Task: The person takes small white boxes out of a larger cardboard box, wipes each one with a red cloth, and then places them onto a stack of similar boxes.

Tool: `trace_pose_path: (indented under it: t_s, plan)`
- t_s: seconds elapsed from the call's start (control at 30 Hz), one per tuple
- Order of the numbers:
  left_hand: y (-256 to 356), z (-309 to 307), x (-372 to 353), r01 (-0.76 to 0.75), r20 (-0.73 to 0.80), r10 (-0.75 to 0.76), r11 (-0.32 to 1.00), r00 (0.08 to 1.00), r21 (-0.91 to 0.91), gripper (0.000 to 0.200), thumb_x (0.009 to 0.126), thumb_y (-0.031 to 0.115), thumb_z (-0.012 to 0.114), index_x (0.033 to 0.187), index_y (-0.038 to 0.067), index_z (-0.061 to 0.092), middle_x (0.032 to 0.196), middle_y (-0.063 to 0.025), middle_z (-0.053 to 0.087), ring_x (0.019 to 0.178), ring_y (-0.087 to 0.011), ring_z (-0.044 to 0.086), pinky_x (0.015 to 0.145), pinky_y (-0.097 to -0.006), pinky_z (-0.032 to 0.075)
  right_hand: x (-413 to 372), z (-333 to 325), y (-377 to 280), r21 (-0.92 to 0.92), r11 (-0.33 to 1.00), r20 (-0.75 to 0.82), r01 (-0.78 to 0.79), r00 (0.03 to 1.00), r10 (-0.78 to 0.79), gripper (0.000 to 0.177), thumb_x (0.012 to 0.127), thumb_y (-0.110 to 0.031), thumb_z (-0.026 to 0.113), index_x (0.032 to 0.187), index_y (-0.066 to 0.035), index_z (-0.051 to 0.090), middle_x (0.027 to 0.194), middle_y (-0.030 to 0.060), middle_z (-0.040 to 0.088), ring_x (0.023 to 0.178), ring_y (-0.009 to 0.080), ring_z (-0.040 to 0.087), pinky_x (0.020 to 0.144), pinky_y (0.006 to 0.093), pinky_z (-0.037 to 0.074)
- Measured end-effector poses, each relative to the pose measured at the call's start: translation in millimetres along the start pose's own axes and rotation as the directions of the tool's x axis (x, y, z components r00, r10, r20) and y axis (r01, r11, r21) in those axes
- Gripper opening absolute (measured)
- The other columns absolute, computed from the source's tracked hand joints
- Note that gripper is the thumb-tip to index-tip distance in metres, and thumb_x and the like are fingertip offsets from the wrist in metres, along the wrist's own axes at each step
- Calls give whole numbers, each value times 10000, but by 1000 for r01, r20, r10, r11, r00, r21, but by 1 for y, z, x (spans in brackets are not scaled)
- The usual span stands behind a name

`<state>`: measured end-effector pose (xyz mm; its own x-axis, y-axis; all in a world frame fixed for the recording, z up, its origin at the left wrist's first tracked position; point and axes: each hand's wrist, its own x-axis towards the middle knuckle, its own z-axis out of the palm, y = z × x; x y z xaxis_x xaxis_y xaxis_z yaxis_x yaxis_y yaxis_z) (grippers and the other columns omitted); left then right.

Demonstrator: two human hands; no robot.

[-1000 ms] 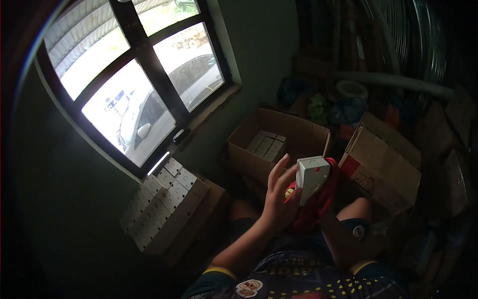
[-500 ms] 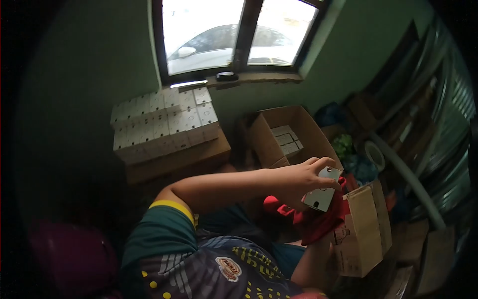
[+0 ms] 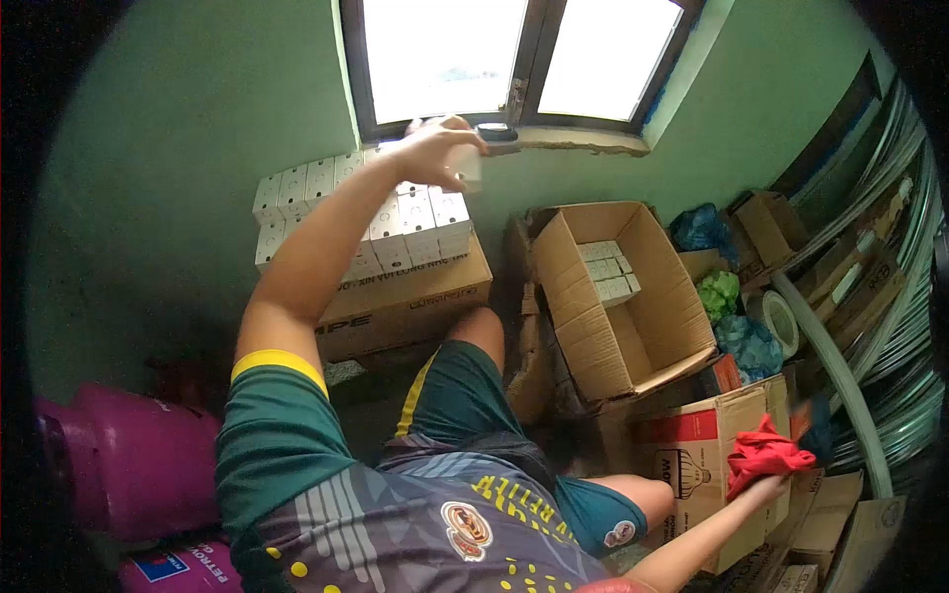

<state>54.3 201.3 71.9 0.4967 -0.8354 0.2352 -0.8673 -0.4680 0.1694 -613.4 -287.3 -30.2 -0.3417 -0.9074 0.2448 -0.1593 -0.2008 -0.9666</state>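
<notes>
My left hand (image 3: 435, 155) is raised over the stacked white boxes (image 3: 400, 222) below the window, its fingers curled round a small white box (image 3: 465, 168) that is blurred. The stack stands in rows on a closed brown carton (image 3: 460, 282). At the lower right, my right hand (image 3: 769, 488) grips a bunched red cloth (image 3: 768, 455) above a cardboard box (image 3: 707, 435) with a red label. Between the two hands, an open carton (image 3: 643, 346) has several small white boxes (image 3: 613, 272) inside it.
Purple gas cylinders (image 3: 148, 460) stand at the left. A window (image 3: 519, 89) is above, with a dark object (image 3: 496, 131) on its sill. Blue plastic bags (image 3: 746, 346), a tape roll (image 3: 779, 321), a pale pipe (image 3: 830, 381) and coiled tubing (image 3: 900, 395) lie at the right.
My left hand has moved up and left with the white box, from the cloth to the stack. My right hand and the red cloth have moved right. The view has shifted and brightened.
</notes>
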Motion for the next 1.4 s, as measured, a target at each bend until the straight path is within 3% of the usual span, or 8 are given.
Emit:
trace_pose_path:
  t_s: [0.17,0.2,0.3,0.33,0.53,0.63,0.77,1.4]
  plan:
    - [-76,14,-2,260,116,-256,966,960,-13,721,602,281,768,1309,263,627,1426,-86,497,1355,-313,442,1140,-499,322,13,-9,66,-191,981,-34,-47,999,41,778,940,-589,532,1419,23,511,1431,247,519,1220,363,588,1032,487,476]
    - [-74,10,-4,288,133,-293,956,947,57,730,599,283,767,1315,262,622,1425,-96,497,1347,-308,453,1134,-472,359,15,-13,76,-300,948,24,106,994,-104,798,926,-613,549,1387,38,543,1409,281,533,1232,360,581,1038,435,460]
    - [-98,25,4,295,140,-295,955,945,19,740,597,288,767,1320,260,615,1403,-104,512,1337,-298,465,1130,-471,380,13,-7,76,-161,987,-21,24,999,-28,807,905,-614,587,1380,37,552,1402,264,548,1242,364,571,1058,429,440]
    - [-103,34,5,245,3,-245,969,969,-25,667,593,237,777,1244,178,650,1240,-129,634,1214,-292,562,1086,-430,422,2,-6,61,-179,984,-29,1,1000,-6,830,887,-619,615,1383,43,546,1412,241,548,1235,356,575,1053,434,446]
    - [-116,43,12,245,76,-243,969,967,-18,651,590,212,788,1226,171,656,1323,-135,582,1292,-301,499,1113,-403,401,21,-15,85,-123,991,18,-50,998,52,845,880,-621,624,1409,30,526,1445,227,521,1255,349,562,1060,433,445]
    - [-131,48,8,274,156,-277,961,948,39,738,594,199,779,1312,248,613,1380,-115,534,1353,-297,458,1178,-479,329,6,-12,67,-100,991,35,-87,995,91,835,887,-615,618,1413,26,524,1454,225,514,1271,349,552,1071,429,439]
    - [-105,31,-3,422,200,-438,899,877,117,752,595,237,782,1321,311,601,1427,-41,522,1410,-260,411,1163,-723,85,-3,-12,59,-93,993,53,-77,995,82,839,890,-614,617,1423,26,511,1471,227,495,1282,347,543,1079,426,434]
    - [-124,39,2,411,288,-437,900,852,148,823,586,268,829,1353,301,532,1336,-90,532,1315,-301,491,1139,-653,267,6,-13,72,-209,974,33,84,996,-79,797,898,-590,644,1390,29,541,1428,234,537,1256,342,564,1056,416,446]
